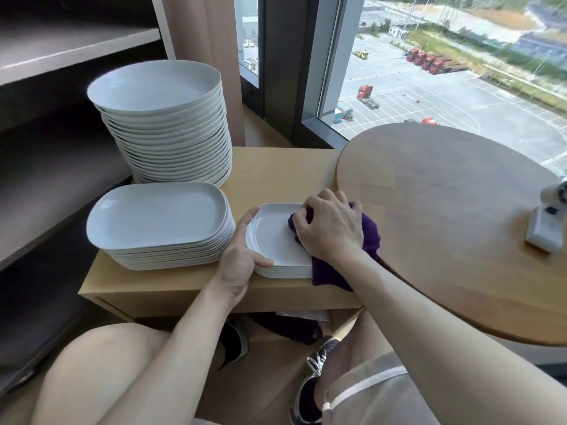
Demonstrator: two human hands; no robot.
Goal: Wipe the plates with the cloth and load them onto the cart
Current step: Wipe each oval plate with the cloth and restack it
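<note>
My right hand [329,230] is bunched round the purple cloth [369,237] and presses it onto the top plate [270,237] of a small stack [285,273] near the front edge of the wooden bench [276,170]. My left hand [237,262] steadies that same plate, with the thumb on its near rim and the fingers hooked round its left edge.

I judge that I am in the wiping step, working on 1 plate. 3 stacks stand on the bench: this small one, the oblong stack [156,222] just to its left, and the tall stack [162,90] of deep round plates behind that. I cannot tell which of them are already wiped.

The grey shelves [61,47] at my far left may be the cart, though I cannot be sure, and I see no plate loaded on them. By that reading most of the wiping and all of the loading are left.
</note>
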